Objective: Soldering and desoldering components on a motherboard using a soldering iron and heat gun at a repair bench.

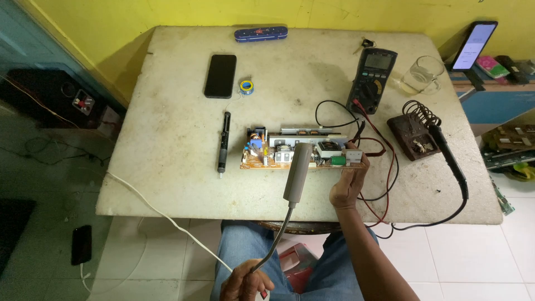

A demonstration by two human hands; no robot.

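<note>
Right hand (346,188) pinches the right end of a long circuit board (304,153), thumb & fingers closed on its edge, board sitting w/ its near edge on the table (167,167) approx centre. Left hand (245,281) is low over the lap, fist closed round the base of a gooseneck lamp (298,173); its grey head hangs just in front of the board, hiding part of it. A black desoldering pump (224,142) lies left of the board, apart from it. Further back: black phone (220,75), small solder spool (246,86) beside it, blue pencil case (261,33) at the far edge. Right of the board: multimeter (372,79) w/ red & black leads looping toward the board, glass mug (423,75), soldering iron (446,153) resting in its coil stand (415,136). A white cable (156,212) hangs off the table's near left edge
</note>
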